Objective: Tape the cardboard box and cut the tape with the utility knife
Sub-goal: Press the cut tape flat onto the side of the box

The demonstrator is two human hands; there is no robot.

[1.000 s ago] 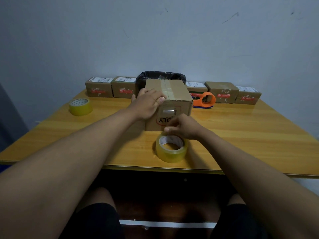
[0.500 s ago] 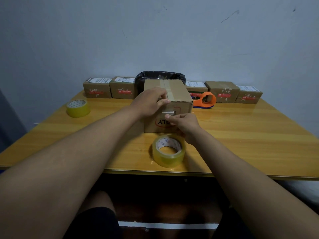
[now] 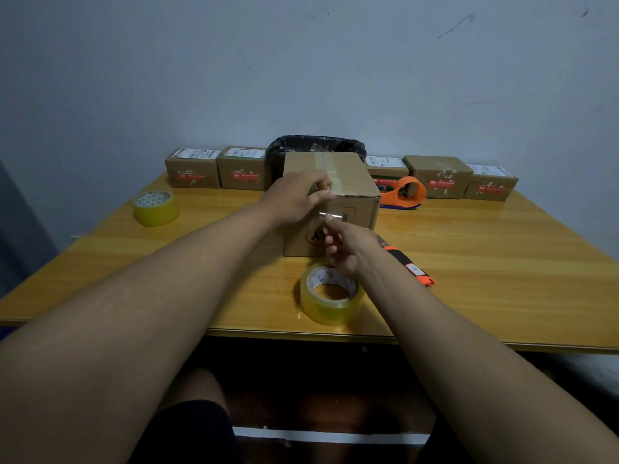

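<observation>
A: Starting at the left edge of the bench [image 3: 502, 262], what sits there?

B: A yellow tape roll [image 3: 156, 208], lying flat and well apart from everything else. Behind it, along the wall, two small labelled boxes [image 3: 217, 169] stand side by side.

A: And the middle?

B: The cardboard box [image 3: 348, 195] stands upright, a strip of tape running over its top seam. A black-lined bin [image 3: 318, 147] sits just behind it. The left hand [image 3: 294, 199] rests on the box's near top edge, fingers curled down, thumb pressing the front face.

A: The right hand?

B: The right hand [image 3: 348, 246] is in front of the box, fingers pinched narrow on a shiny bit of clear tape at the front face. A clear tape roll [image 3: 330, 296] lies flat on the bench just under that wrist.

A: Where is the knife?

B: The utility knife [image 3: 410, 266], orange and black, lies on the bench just right of the right wrist; no hand touches it.

A: Farther right?

B: An orange tape dispenser [image 3: 403, 192] beside the box, then three more small boxes [image 3: 442, 177] against the wall.
</observation>
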